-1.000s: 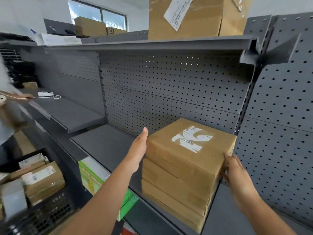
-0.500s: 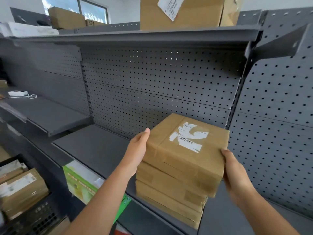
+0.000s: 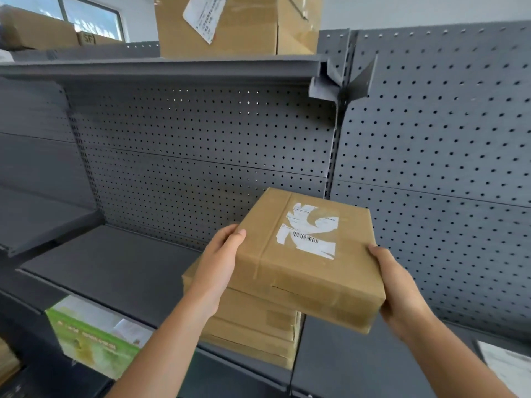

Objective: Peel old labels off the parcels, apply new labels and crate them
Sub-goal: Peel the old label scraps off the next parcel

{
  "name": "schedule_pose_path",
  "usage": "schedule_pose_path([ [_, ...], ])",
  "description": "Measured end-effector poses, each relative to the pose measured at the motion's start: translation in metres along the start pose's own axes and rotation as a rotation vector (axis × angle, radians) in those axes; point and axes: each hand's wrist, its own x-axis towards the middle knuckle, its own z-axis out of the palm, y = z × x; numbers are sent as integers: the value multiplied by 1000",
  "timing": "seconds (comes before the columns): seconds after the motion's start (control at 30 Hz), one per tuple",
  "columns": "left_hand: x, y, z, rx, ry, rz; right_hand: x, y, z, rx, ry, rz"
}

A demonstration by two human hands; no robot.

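Grey pegboard backs the shelf. Our left hand and right hand grip the opposite side edges of a brown parcel, thumbs on top, holding it tilted over the stack of parcels at the shelf's front edge. Its torn white label faces up.

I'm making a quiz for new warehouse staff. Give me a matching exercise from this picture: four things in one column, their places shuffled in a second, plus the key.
Things
1. held parcel
2. torn label
3. large carton
4. green box

Places
A. on the top shelf
B. lower left, under the shelf edge
C. between the left hand and the right hand, above the stack
D. on the held parcel's upper face

Pairs: 1-C, 2-D, 3-A, 4-B
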Motion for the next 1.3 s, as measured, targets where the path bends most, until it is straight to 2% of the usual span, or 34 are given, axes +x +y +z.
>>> schedule_pose_path([
  [0.37,-53,-10,88,4,-249,-4,-25,-8,-105,70,139,-24],
  [0.57,-78,-29,125,62,-309,-44,-29,1,-161,81,145,-42],
  [0.83,-101,-56,162,104,-231,-155,-24,33,-217,75,136,10],
  [0.97,-107,-75,182,166,-163,-151,-19,48,-236,11,122,29],
  [1.3,-97,-107,196,248,-168,-213,4,80,-242,-4,129,133],
])
